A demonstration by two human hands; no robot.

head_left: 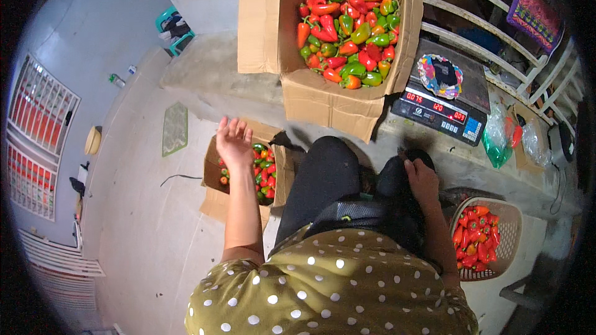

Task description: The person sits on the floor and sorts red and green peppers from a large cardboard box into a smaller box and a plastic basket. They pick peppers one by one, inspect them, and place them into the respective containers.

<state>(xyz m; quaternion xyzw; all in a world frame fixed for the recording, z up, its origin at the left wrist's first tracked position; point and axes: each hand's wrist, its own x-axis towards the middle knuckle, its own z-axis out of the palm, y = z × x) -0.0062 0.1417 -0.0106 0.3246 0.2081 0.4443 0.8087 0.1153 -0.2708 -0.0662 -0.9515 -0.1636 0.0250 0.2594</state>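
Many peppers (pixel 270 181), probably light, slick, bruisable, best cupped mid-body, are lying beside your loosely spread left grip (pixel 234 144); your right grip (pixel 422 180), cannot tell.

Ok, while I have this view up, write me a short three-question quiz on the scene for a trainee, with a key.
1. Multiple choice: the right hand is nearest to which? A) the scale; B) the right knee; C) the large cardboard box.
2. True or false: the left hand is clenched around a pepper.
3. Short answer: which of the three pepper containers shows no green peppers?

Key:
1. B.
2. False; it is open, with nothing visible in its palm, and appears over the edge of the small cardboard box.
3. The tan basket.
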